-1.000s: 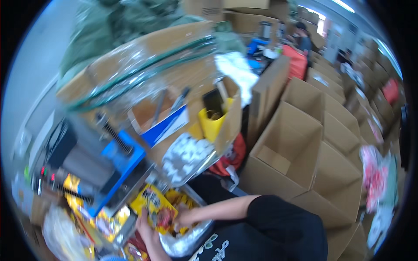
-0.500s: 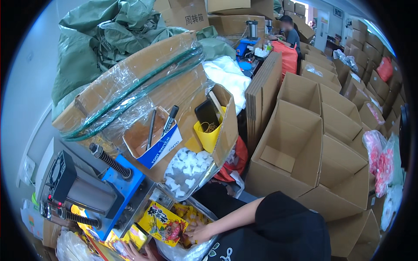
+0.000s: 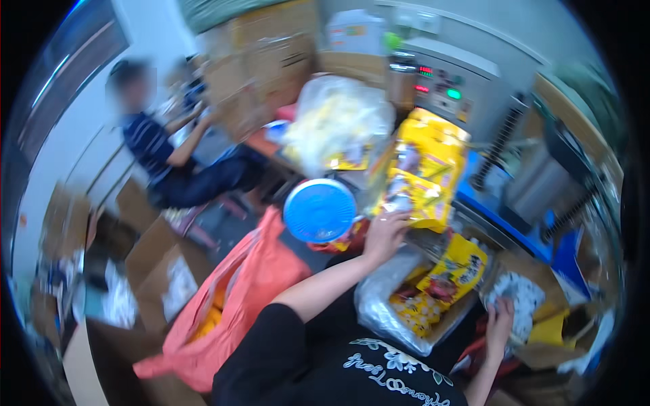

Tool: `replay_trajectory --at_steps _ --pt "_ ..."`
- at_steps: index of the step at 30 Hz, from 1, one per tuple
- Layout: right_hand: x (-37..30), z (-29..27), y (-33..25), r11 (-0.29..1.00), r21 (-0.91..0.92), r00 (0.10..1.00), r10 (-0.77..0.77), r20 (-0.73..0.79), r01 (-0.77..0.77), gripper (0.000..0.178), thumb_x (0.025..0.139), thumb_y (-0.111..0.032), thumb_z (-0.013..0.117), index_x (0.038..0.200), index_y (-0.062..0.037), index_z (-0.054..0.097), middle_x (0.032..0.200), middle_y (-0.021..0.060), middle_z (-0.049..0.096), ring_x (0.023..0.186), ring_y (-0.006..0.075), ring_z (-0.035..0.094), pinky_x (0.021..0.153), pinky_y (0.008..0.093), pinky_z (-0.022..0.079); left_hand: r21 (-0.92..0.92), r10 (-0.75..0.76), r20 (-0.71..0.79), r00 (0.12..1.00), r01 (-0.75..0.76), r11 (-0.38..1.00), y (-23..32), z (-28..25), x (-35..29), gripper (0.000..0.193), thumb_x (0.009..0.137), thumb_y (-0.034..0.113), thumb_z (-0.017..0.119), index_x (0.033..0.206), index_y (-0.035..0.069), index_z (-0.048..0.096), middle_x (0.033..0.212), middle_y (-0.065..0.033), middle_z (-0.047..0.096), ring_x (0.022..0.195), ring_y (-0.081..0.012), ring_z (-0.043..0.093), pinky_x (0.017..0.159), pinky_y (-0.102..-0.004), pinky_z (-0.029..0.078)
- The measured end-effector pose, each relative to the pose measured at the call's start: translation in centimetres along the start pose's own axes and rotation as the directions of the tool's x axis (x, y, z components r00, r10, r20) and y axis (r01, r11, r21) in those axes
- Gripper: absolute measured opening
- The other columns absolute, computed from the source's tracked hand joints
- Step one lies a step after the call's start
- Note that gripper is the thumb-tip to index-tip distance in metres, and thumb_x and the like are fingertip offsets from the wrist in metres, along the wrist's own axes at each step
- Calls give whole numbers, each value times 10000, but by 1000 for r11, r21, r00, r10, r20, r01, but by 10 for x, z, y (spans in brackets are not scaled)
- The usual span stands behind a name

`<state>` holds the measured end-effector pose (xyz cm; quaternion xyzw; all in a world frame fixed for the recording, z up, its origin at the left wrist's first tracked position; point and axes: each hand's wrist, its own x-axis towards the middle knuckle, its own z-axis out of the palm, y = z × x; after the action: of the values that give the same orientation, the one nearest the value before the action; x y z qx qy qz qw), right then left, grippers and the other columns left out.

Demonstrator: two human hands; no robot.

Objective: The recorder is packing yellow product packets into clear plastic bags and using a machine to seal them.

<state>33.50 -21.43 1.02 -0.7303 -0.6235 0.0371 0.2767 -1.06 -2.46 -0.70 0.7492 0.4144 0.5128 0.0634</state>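
Observation:
My left hand (image 3: pixel 386 235) lies at the lower end of several yellow packets (image 3: pixel 423 183), its fingers closed on the edge of one printed packet. Near a heap of small white plastic pieces (image 3: pixel 521 287), my right hand (image 3: pixel 500 323) has its fingers bent together. What they hold, if anything, is too blurred to make out. Between my hands stands a plastic-lined box (image 3: pixel 382 318) holding more yellow packets (image 3: pixel 416 314). One flat yellow packet (image 3: pixel 457 267) lies across its far edge.
A blue-framed press (image 3: pixel 514 233) with springs and a control box (image 3: pixel 447 81) stand beyond my hands. Left of me are a blue round lid (image 3: pixel 319 211), a red bag (image 3: pixel 237 298) and open cartons (image 3: pixel 162 257). Another person (image 3: pixel 162 149) sits at far left.
The view has swung left, bringing the seated person and red bag into sight. My right hand has left the packets in the lined box and is at the white pieces. My left hand remains at the yellow packets.

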Motion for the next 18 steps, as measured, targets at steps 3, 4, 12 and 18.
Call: replay_trajectory --at_steps 3,4,12,18 --pt "10 -1 21 975 220 990 -69 121 41 269 841 17 604 1109 33 593 1160 171 552 1100 334 538 945 348 414 -6 -109 -55 993 108 994 0 -6 -4 109 828 109 659 931 73 654 986 -77 678 997 -275 620 958 -442 392" --pt "14 -6 18 956 292 987 -65 149 19 291 833 37 599 1123 16 590 1152 144 561 1068 279 558 899 310 434 -10 -114 -61 992 114 993 4 -14 0 150 832 121 665 976 79 664 957 -81 673 968 -266 620 935 -430 400" --pt "11 -1 35 944 290 985 127 113 -155 280 902 -45 580 1181 -15 575 1104 123 576 911 202 573 740 294 456 -552 -396 457 797 603 577 62 -28 -28 201 897 170 652 993 -6 671 724 8 622 678 -48 534 620 -234 437" --pt "4 6 55 967 198 940 213 -266 -163 363 988 -221 529 1310 -62 472 1052 121 570 859 185 587 707 304 479 -683 -432 513 742 658 318 81 -10 -53 237 951 205 596 1054 1 658 761 34 638 644 -34 539 557 -213 440"
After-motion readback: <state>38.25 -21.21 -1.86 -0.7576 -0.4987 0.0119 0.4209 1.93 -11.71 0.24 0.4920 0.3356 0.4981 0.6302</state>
